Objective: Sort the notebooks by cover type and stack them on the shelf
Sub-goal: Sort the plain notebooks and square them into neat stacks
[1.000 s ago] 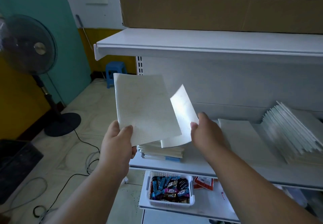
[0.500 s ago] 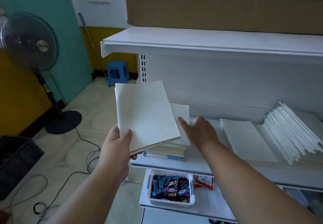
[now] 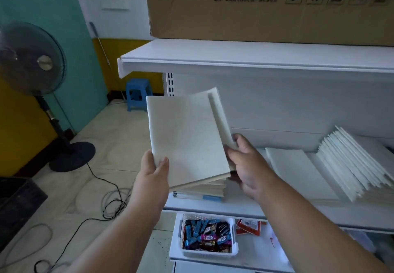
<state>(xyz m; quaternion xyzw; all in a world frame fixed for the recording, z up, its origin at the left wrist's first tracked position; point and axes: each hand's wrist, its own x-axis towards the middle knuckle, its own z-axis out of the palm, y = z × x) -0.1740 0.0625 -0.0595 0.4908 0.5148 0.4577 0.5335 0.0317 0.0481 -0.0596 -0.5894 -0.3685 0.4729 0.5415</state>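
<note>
I hold a small batch of notebooks (image 3: 187, 140) upright at centre frame, my left hand (image 3: 153, 172) gripping its lower left corner, thumb on the cover. My right hand (image 3: 245, 164) pinches the lower right edge, where one cover curls away. The long axis runs up and slightly left. The stack (image 3: 204, 189) on the shelf (image 3: 245, 208) lies directly below, nearer my right hand, so I judge it goes down there.

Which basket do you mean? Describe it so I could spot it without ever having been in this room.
Start at the white shelf unit with the big cardboard box on top. Drop past the level holding the notebooks to the lower shelf. There sits a white plastic basket with slotted walls, full of small colourful wrapped sweets, unlike the red packet lying loose beside it.
</note>
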